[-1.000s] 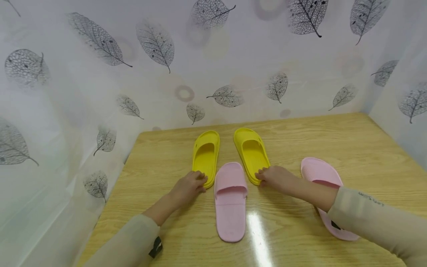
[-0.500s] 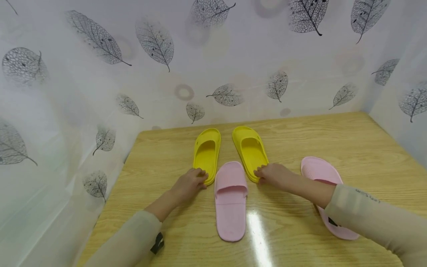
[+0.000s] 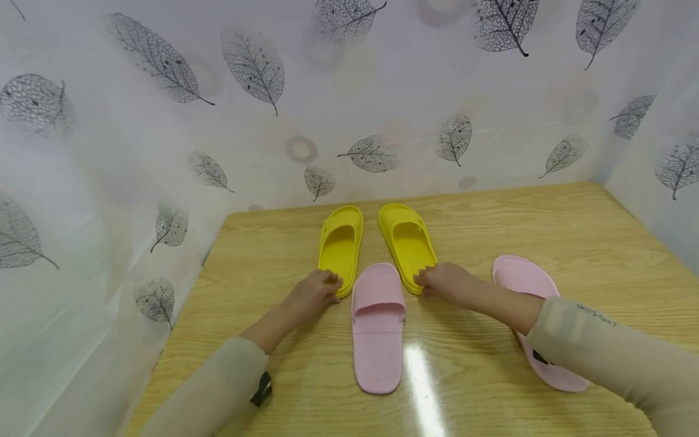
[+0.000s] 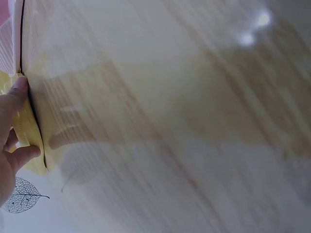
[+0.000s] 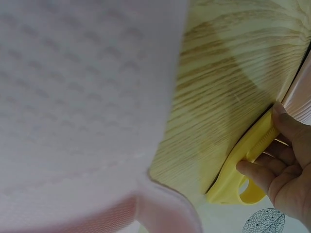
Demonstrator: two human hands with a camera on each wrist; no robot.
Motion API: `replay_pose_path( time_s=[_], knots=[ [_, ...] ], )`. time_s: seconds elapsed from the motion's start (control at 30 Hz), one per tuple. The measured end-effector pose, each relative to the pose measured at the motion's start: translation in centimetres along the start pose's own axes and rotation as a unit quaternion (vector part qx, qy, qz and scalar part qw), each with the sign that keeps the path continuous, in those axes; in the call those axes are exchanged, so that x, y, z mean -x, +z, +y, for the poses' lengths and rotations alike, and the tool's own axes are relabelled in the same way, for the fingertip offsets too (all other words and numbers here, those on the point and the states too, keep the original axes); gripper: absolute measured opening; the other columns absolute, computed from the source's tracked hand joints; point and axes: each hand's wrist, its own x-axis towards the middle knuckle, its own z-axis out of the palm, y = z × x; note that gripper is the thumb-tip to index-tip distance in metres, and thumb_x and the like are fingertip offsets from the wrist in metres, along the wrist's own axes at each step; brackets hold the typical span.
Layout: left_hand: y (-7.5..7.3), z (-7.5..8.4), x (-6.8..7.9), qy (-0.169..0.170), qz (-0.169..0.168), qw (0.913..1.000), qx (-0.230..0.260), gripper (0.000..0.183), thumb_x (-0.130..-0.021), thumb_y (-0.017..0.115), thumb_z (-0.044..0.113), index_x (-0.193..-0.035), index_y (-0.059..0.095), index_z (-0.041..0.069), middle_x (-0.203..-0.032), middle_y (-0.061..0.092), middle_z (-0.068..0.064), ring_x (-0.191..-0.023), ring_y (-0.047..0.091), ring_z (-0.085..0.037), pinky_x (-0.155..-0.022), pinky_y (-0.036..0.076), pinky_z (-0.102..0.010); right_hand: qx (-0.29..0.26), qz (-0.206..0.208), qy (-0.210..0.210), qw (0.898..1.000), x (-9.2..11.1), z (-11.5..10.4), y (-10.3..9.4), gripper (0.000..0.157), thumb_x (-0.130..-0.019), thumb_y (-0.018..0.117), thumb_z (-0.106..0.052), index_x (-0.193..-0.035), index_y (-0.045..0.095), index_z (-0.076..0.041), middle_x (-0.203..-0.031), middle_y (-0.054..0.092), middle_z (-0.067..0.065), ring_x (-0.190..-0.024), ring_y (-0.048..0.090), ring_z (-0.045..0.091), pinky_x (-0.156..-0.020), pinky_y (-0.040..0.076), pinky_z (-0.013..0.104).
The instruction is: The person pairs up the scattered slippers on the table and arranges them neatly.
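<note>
Yellow slippers (image 3: 340, 255) (image 3: 411, 247) (each held) extend beyond both hands (image 3: 315, 292) (image 3: 449, 283).

Pale leaf-printed sheeting (image 3: 393, 79) on 3 sides, wood-grain surface (image 3: 464, 358), white glare (image 3: 423, 388)

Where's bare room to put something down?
The table is bare left of the left yellow slipper, behind and right of the right pink slipper, and between that and the central pink slipper, in front of the right arm. Crowded centrally: left hand on the left yellow slipper, right hand on the right yellow slipper, pink toe between.
</note>
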Motion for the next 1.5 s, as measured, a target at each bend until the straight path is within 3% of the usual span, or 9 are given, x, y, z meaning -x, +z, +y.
replay_pose_path(
  time_s=[0.37,0.53,0.67,0.7,0.83,1.1,1.33,1.5],
  knots=[
    [0.1,-0.3,-0.6,-0.006,-0.002,0.9999,0.013,0.03,-0.083,0.07,0.021,-0.108,0.071,0.004,-0.101,0.063,-0.012,-0.087,0.06,-0.025,-0.078,0.053,-0.032,-0.027,0.004,0.003,1.0,-0.4,0.2,-0.2,0.016,-0.074,0.074,-0.021,-0.079,0.063,-0.01,-0.066,0.051,0.0,-0.054,0.049,0.017,-0.048,0.043,0.029],
    [0.1,-0.5,-1.1,-0.02,-0.02,0.9993,0.026,0.032,-0.085,0.069,0.021,-0.111,0.069,0.003,-0.104,0.063,-0.012,-0.091,0.06,-0.025,-0.081,0.053,-0.033,-0.034,0.009,-0.003,0.999,-0.5,0.6,-0.2,0.014,-0.076,0.073,-0.021,-0.083,0.066,-0.011,-0.074,0.063,0.002,-0.061,0.06,0.022,-0.051,0.048,0.031],
    [0.2,-0.7,-1.5,-0.029,-0.032,0.9984,0.036,0.033,-0.086,0.067,0.022,-0.114,0.068,0.004,-0.106,0.063,-0.013,-0.094,0.061,-0.025,-0.084,0.053,-0.034,-0.051,0.025,-0.021,0.998,-0.5,1.4,0.3,0.018,-0.079,0.07,-0.028,-0.086,0.068,-0.012,-0.083,0.068,0.005,-0.066,0.063,0.024,-0.053,0.05,0.033],
    [0.3,-0.7,-1.6,-0.027,-0.031,0.9985,0.035,0.033,-0.086,0.067,0.022,-0.114,0.068,0.003,-0.106,0.063,-0.013,-0.094,0.061,-0.026,-0.084,0.053,-0.034,-0.053,0.04,-0.035,0.997,-0.5,2.1,1.3,0.019,-0.08,0.068,-0.031,-0.085,0.066,-0.013,-0.082,0.067,0.004,-0.063,0.061,0.023,-0.052,0.048,0.032],
    [0.4,-0.9,-1.8,-0.027,-0.03,0.9986,0.033,0.033,-0.086,0.068,0.021,-0.113,0.068,0.003,-0.105,0.063,-0.013,-0.093,0.062,-0.026,-0.083,0.053,-0.035,-0.056,0.055,-0.056,0.995,-0.7,2.6,1.8,0.02,-0.081,0.066,-0.034,-0.083,0.063,-0.014,-0.081,0.067,0.004,-0.061,0.061,0.022,-0.05,0.047,0.031],
    [0.6,-1.1,-2.2,-0.027,-0.025,0.9985,0.041,0.032,-0.086,0.068,0.019,-0.113,0.068,0.002,-0.105,0.063,-0.014,-0.094,0.063,-0.026,-0.084,0.053,-0.034,-0.054,0.023,-0.028,0.998,-1.2,1.3,-0.1,0.014,-0.077,0.072,-0.02,-0.077,0.062,-0.011,-0.076,0.065,0.003,-0.059,0.057,0.02,-0.053,0.048,0.031],
    [0.9,-1.1,-2.6,-0.032,-0.017,0.9986,0.039,0.034,-0.085,0.068,0.02,-0.114,0.067,0.002,-0.109,0.065,-0.015,-0.097,0.063,-0.028,-0.088,0.052,-0.036,-0.064,0.016,-0.013,0.998,-1.5,1.7,0.2,0.012,-0.077,0.073,-0.018,-0.081,0.066,-0.009,-0.082,0.069,0.005,-0.063,0.061,0.02,-0.057,0.05,0.032],
    [0.9,-1.1,-2.7,-0.047,-0.022,0.9972,0.054,0.034,-0.086,0.068,0.018,-0.114,0.067,0.001,-0.109,0.064,-0.016,-0.098,0.062,-0.029,-0.088,0.051,-0.038,-0.077,0.009,-0.008,0.997,-1.9,1.9,0.2,0.011,-0.077,0.073,-0.017,-0.078,0.065,-0.01,-0.075,0.065,0.002,-0.059,0.053,0.015,-0.057,0.048,0.031]
  ],
)
